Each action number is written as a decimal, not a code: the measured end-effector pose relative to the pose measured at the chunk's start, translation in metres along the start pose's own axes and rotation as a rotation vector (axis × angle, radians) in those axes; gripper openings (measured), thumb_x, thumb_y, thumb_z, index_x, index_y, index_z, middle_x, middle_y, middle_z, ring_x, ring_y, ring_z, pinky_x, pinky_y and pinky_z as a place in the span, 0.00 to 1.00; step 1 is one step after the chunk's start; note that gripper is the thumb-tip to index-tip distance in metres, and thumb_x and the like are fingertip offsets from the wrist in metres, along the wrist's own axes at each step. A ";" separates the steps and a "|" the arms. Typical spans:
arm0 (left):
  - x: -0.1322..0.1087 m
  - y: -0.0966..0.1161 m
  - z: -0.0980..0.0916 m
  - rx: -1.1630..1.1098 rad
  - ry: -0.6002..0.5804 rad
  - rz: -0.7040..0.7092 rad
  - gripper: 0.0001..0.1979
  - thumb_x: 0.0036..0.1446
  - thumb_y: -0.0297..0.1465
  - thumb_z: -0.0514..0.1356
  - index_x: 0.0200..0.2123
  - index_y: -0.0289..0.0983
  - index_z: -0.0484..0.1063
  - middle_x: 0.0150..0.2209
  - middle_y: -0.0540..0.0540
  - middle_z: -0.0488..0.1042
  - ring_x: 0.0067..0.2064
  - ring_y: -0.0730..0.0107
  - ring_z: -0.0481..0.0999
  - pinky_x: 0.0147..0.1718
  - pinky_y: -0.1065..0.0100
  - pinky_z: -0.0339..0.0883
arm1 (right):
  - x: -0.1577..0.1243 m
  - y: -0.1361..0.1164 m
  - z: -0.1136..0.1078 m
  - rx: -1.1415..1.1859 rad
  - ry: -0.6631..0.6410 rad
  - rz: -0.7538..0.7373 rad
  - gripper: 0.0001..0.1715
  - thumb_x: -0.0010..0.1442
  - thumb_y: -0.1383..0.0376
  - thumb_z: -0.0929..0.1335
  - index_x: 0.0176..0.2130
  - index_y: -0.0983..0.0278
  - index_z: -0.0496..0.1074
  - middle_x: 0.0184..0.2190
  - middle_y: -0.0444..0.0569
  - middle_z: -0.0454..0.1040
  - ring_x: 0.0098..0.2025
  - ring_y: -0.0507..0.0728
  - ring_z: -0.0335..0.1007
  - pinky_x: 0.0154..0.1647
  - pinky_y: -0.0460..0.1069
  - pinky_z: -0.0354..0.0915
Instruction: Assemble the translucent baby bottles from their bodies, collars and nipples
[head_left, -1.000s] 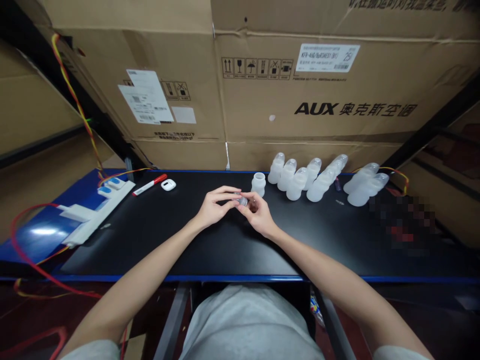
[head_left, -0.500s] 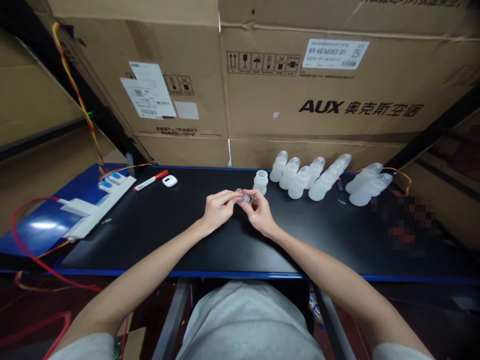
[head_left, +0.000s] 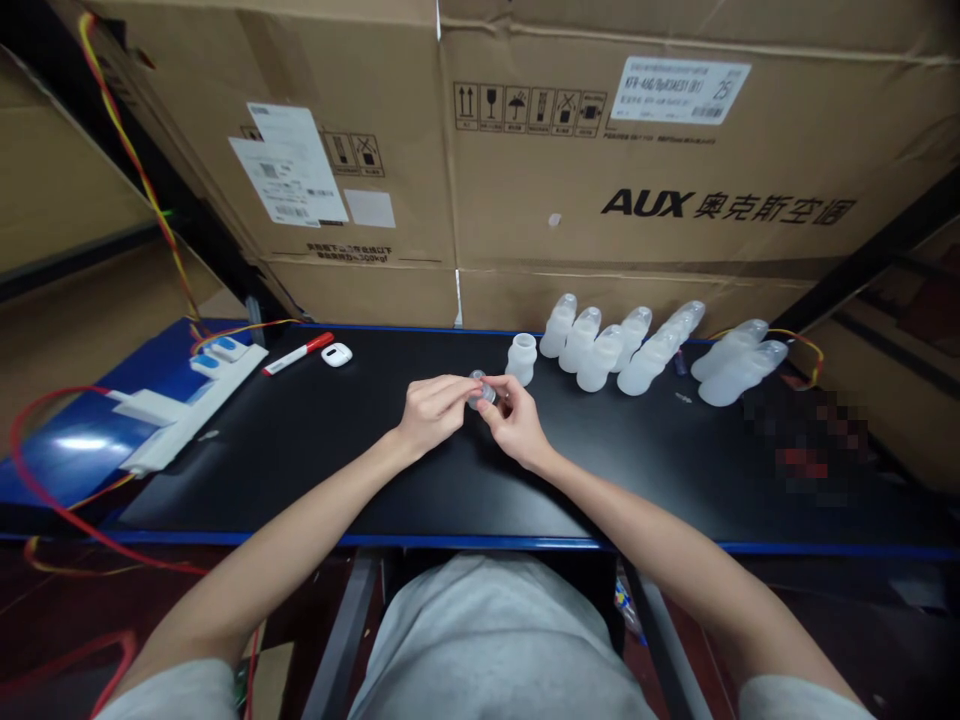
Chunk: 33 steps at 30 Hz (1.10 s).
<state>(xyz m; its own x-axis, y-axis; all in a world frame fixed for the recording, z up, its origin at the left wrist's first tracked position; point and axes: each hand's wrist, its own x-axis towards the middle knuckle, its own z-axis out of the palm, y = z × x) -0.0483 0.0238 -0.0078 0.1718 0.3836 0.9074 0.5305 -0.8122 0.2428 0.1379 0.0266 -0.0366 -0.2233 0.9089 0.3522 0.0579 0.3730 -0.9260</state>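
A small clear bottle top (head_left: 481, 390) is held between my hands over the black table, its details partly covered by fingers. My left hand (head_left: 433, 412) pinches it from the left with bunched fingertips. From the other side, my right hand (head_left: 517, 424) grips it between thumb and fingers. Just behind my right hand, an uncapped frosted white bottle (head_left: 521, 360) stands upright with its mouth showing. To the right stand several frosted bottles (head_left: 598, 362) with clear domed tops on.
At the table's left lie a red-and-white marker (head_left: 298, 354) and a white oval case (head_left: 337, 354). A power strip (head_left: 199, 410) with cables runs along the left side. A large cardboard box (head_left: 525, 240) walls off the back. Blurred dark items (head_left: 806, 440) lie at the right.
The camera view has tilted slightly. Both hands keep hold of the bottle top, which has shifted a little to the left; the bottles stand as before.
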 end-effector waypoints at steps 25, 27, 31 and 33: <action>0.011 0.019 -0.004 -0.270 -0.028 -0.195 0.10 0.69 0.30 0.70 0.52 0.43 0.86 0.50 0.41 0.87 0.51 0.58 0.89 0.50 0.58 0.88 | -0.002 -0.029 -0.012 0.043 0.035 -0.068 0.27 0.67 0.44 0.75 0.56 0.57 0.77 0.60 0.55 0.81 0.23 0.49 0.59 0.21 0.50 0.59; 0.011 0.020 -0.005 -0.290 -0.044 -0.212 0.14 0.70 0.32 0.70 0.57 0.42 0.84 0.54 0.38 0.84 0.54 0.58 0.87 0.50 0.58 0.88 | -0.002 -0.034 -0.016 -0.031 0.046 -0.133 0.24 0.68 0.48 0.75 0.56 0.56 0.77 0.63 0.55 0.80 0.22 0.48 0.57 0.22 0.51 0.61; 0.011 0.019 -0.007 -0.284 -0.065 -0.183 0.17 0.70 0.31 0.69 0.60 0.43 0.83 0.52 0.40 0.81 0.50 0.62 0.86 0.45 0.62 0.89 | 0.001 -0.039 -0.023 -0.112 0.038 -0.251 0.19 0.68 0.53 0.75 0.56 0.55 0.79 0.62 0.53 0.81 0.22 0.48 0.57 0.25 0.52 0.66; 0.012 0.019 -0.007 -0.284 -0.067 -0.181 0.15 0.69 0.30 0.69 0.58 0.43 0.84 0.50 0.42 0.82 0.49 0.63 0.86 0.43 0.64 0.89 | 0.001 -0.040 -0.024 -0.136 0.026 -0.282 0.19 0.68 0.54 0.75 0.56 0.54 0.79 0.61 0.52 0.82 0.22 0.49 0.58 0.27 0.53 0.67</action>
<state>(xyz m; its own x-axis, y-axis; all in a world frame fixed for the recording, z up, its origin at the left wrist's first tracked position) -0.0422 0.0098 0.0105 0.1550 0.5530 0.8186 0.3068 -0.8146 0.4922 0.1591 0.0174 0.0041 -0.2245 0.7695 0.5979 0.1269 0.6314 -0.7650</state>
